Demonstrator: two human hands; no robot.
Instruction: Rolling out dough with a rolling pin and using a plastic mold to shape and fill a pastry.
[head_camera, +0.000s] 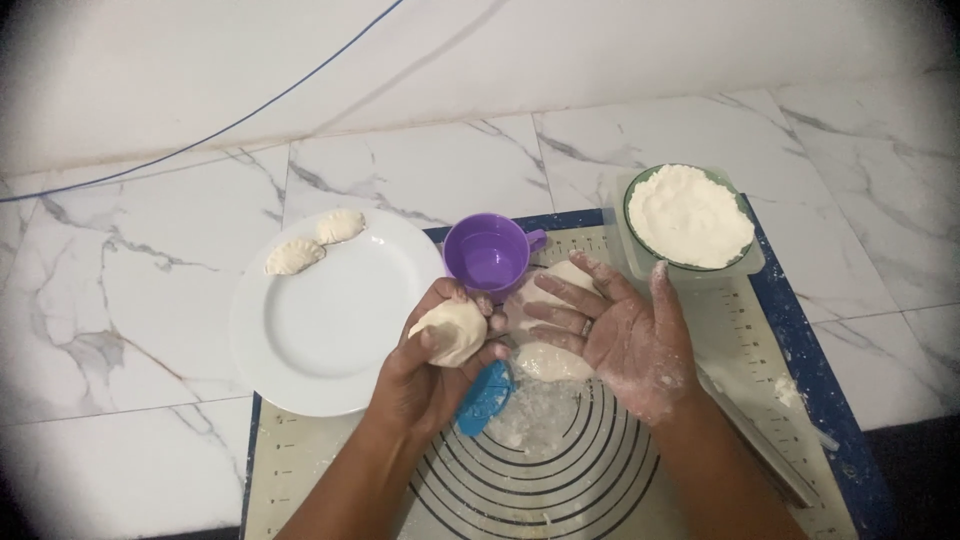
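My left hand (425, 370) grips a pale lump of dough (452, 332) just above the right rim of a white plate (320, 330). My right hand (625, 335) is floured, palm up, fingers spread, holding nothing, just right of the dough. Under it lie two more dough pieces, one far (560, 278) and one near (548, 362), on the baking mat (600, 470). A blue plastic tool (485, 398) lies on the mat below my left hand.
Two folded, crimped dumplings (295, 256) (340, 225) rest on the plate's far edge. A purple cup (488, 256) stands behind my hands. A green-rimmed bowl of white filling (690, 215) sits at the back right in a clear tray. A marble-patterned floor surrounds the mat.
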